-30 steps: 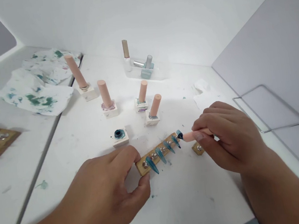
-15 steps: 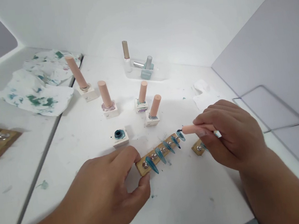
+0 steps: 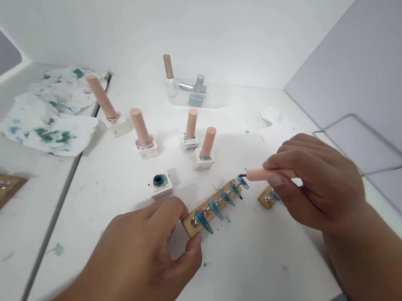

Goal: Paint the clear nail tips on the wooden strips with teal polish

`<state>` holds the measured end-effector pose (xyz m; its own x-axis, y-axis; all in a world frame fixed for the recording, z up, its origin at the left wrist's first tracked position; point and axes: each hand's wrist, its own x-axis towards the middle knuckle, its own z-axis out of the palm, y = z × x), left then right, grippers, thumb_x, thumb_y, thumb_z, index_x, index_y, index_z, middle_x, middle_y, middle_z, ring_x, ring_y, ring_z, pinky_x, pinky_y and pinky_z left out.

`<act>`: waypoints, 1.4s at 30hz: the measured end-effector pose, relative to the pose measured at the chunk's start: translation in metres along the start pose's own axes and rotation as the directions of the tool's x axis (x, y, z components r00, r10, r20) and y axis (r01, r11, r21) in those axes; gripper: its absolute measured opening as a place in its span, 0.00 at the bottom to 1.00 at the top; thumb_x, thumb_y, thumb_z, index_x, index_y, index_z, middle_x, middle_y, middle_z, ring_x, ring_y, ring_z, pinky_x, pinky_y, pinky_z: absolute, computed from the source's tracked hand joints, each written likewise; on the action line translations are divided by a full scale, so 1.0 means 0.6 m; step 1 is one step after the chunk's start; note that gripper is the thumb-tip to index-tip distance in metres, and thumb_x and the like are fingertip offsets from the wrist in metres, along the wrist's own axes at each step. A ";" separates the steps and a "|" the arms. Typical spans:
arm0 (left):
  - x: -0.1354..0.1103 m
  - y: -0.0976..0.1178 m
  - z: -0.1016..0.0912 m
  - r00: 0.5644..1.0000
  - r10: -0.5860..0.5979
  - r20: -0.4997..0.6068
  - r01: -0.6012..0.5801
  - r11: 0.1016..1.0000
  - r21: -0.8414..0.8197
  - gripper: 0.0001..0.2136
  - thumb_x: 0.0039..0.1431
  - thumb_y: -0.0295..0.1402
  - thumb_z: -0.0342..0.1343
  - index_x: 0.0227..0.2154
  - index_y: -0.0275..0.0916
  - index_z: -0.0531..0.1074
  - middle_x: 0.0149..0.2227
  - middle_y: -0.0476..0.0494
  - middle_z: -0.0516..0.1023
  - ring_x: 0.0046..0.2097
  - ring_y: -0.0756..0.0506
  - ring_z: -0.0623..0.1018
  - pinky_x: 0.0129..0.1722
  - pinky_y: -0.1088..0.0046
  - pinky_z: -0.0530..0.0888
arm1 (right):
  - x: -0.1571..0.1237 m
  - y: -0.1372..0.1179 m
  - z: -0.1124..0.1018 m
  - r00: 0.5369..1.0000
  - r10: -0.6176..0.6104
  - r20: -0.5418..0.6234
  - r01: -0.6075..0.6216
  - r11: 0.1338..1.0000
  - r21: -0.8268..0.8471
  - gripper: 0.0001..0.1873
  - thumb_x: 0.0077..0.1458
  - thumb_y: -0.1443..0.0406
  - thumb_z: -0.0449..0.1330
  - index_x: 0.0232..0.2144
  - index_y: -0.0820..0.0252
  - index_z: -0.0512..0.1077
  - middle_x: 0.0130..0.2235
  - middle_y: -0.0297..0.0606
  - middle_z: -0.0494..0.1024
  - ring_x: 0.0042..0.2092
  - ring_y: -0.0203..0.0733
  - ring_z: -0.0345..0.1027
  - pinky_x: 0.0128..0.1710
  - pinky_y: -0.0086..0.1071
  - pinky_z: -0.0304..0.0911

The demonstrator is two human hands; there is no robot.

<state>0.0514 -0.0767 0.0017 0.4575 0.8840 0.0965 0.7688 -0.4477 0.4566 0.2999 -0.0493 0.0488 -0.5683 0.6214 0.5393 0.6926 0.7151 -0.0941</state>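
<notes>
My left hand [image 3: 155, 254] pinches the near-left end of a narrow wooden nail display stand [image 3: 189, 225]. Several blue-green false nails [image 3: 215, 208] are mounted across it on silvery balls. In my right hand [image 3: 311, 186] is a nail polish brush [image 3: 257, 174] with a peach handle, its dark tip at the farthest nail [image 3: 242, 182]; whether it touches cannot be told. An uncapped polish bottle [image 3: 161, 184] with a teal-smeared neck stands beyond my left hand. Under my right hand a second wooden stand [image 3: 264, 199] with a blue nail is partly hidden.
Several peach-capped polish bottles [image 3: 146, 145] stand behind the stand. A clear tray [image 3: 213, 100] holding small bottles sits at the back wall. Paint-stained tissues [image 3: 56, 134] lie left, a white tissue [image 3: 274, 124] right. Another wooden board [image 3: 4, 194] lies far left; a wire frame [image 3: 379, 143] is at right.
My right hand has shifted very slightly to the right with the brush, its tip still at the farthest nail. My left hand and the stand are almost unmoved.
</notes>
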 end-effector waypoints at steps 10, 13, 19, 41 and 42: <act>-0.003 -0.002 0.002 1.000 0.023 -0.021 -0.022 1.000 0.017 0.05 0.49 0.34 0.52 0.23 0.42 0.61 0.15 0.56 0.59 0.16 0.53 0.61 0.14 0.78 0.58 | -0.001 0.000 -0.006 0.990 -0.025 0.135 0.022 0.999 0.024 0.06 0.50 0.72 0.54 0.23 0.61 0.63 0.17 0.28 0.62 0.21 0.31 0.53 0.26 0.32 0.50; -0.001 -0.004 0.005 1.000 0.017 -0.020 -0.017 1.000 0.017 0.05 0.49 0.35 0.52 0.23 0.43 0.61 0.15 0.56 0.59 0.16 0.52 0.62 0.15 0.77 0.59 | -0.001 -0.001 -0.007 0.993 -0.048 0.110 0.044 0.998 0.035 0.05 0.49 0.72 0.54 0.23 0.61 0.63 0.17 0.29 0.62 0.21 0.32 0.53 0.26 0.32 0.49; 0.000 -0.003 0.002 1.000 0.008 -0.011 -0.008 1.000 0.006 0.05 0.49 0.35 0.52 0.23 0.42 0.61 0.16 0.56 0.60 0.16 0.52 0.62 0.15 0.77 0.59 | -0.002 0.002 0.002 0.998 -0.019 0.067 0.021 1.000 -0.017 0.04 0.52 0.71 0.56 0.26 0.61 0.64 0.20 0.29 0.66 0.22 0.31 0.55 0.27 0.32 0.51; -0.001 0.020 -0.009 0.991 -0.131 0.039 0.133 0.990 -0.053 0.06 0.50 0.36 0.50 0.23 0.42 0.61 0.17 0.53 0.60 0.19 0.51 0.62 0.18 0.74 0.58 | 0.000 0.002 -0.001 0.988 -0.012 0.152 0.019 0.999 -0.045 0.06 0.51 0.70 0.54 0.23 0.60 0.63 0.18 0.28 0.63 0.21 0.31 0.53 0.27 0.32 0.51; -0.001 0.020 -0.009 0.990 -0.132 0.039 0.135 0.989 -0.063 0.06 0.50 0.36 0.50 0.23 0.42 0.62 0.17 0.53 0.60 0.19 0.51 0.61 0.18 0.74 0.58 | 0.001 0.001 -0.003 0.987 -0.028 0.160 0.033 0.999 -0.025 0.07 0.51 0.71 0.54 0.23 0.60 0.62 0.18 0.28 0.62 0.21 0.31 0.52 0.27 0.32 0.50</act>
<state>0.0580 -0.0820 0.0122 0.3686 0.9296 0.0008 0.7936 -0.3151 0.5205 0.3010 -0.0491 0.0505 -0.6514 0.6443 0.4007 0.6846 0.7268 -0.0557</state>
